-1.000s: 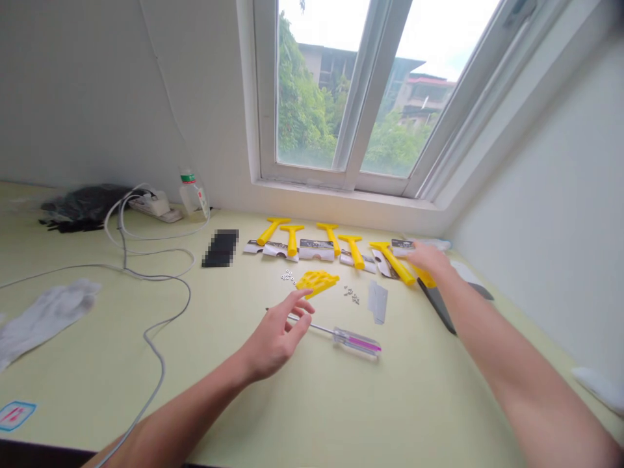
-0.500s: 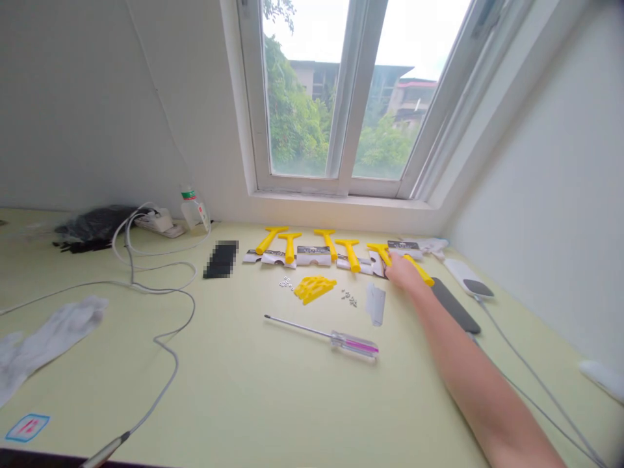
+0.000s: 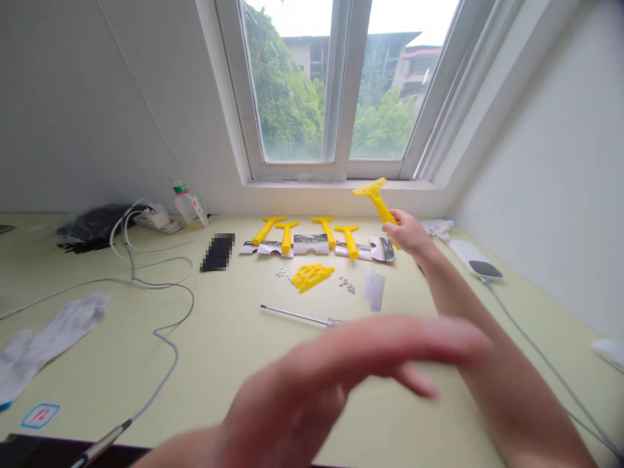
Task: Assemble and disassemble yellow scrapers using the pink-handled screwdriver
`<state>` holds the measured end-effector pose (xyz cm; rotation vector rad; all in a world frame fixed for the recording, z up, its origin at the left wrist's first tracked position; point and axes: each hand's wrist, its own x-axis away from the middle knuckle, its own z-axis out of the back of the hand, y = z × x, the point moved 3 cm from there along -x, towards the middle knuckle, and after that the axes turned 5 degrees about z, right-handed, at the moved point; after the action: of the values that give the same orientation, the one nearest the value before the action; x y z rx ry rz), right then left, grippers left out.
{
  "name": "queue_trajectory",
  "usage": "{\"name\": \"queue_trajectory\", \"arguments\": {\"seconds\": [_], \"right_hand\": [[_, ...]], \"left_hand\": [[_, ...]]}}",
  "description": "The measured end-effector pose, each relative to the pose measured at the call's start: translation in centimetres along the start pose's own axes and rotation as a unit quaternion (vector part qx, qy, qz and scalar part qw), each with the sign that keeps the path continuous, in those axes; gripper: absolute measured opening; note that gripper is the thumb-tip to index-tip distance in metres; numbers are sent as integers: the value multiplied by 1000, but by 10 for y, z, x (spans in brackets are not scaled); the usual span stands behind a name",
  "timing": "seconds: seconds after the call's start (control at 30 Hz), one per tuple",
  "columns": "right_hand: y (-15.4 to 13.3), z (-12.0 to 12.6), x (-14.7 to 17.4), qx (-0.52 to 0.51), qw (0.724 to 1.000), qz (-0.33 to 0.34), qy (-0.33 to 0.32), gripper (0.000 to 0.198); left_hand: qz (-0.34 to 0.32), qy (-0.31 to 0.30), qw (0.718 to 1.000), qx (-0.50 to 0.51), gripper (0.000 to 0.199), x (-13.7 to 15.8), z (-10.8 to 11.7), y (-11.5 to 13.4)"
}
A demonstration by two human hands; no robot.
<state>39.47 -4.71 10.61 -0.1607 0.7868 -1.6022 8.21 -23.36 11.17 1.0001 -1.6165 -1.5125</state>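
Note:
My right hand (image 3: 409,233) grips the handle of a yellow T-shaped scraper (image 3: 374,192), raised above the back of the table with its wide head up and to the left. Large and blurred in the foreground, my left hand (image 3: 312,383) reaches rightward with its fingers stretched and apart, holding nothing. It covers the handle of a screwdriver, whose metal shaft (image 3: 292,314) still shows. Several more yellow scrapers (image 3: 347,240) rest on printed packages (image 3: 312,244) along the back. In front lie a pile of yellow plastic pieces (image 3: 312,277), small nuts (image 3: 283,273), screws (image 3: 348,285) and thin flat plates (image 3: 374,290).
On the left are a white glove (image 3: 63,328), a looping cable (image 3: 173,351), a power strip (image 3: 158,218), a plastic bottle (image 3: 188,205) and a black bag (image 3: 97,224). A white device (image 3: 475,259) with a cord lies at right. The window wall (image 3: 312,203) bounds the table's back.
My right hand has lifted a yellow scraper off the table. My left hand has come into view in the foreground, now hiding the screwdriver's handle. The view has shifted slightly.

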Motion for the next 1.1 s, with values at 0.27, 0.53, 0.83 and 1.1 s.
{"name": "queue_trajectory", "arguments": {"seconds": [0.27, 0.53, 0.83, 1.1], "right_hand": [[-130, -38, 93, -153, 949, 248, -117, 30], [-74, -26, 63, 61, 963, 143, -218, 35], [10, -43, 49, 192, 898, 43, -395, 81], [20, -49, 46, 190, 884, 17, -426, 90]], "left_hand": [[11, 46, 988, 147, 43, -118, 24, -30], [21, 74, 984, 159, 33, -105, 77, -53], [54, 76, 980, 178, 35, -92, 87, -73], [50, 54, 983, 167, 32, -89, 79, -76]]}}
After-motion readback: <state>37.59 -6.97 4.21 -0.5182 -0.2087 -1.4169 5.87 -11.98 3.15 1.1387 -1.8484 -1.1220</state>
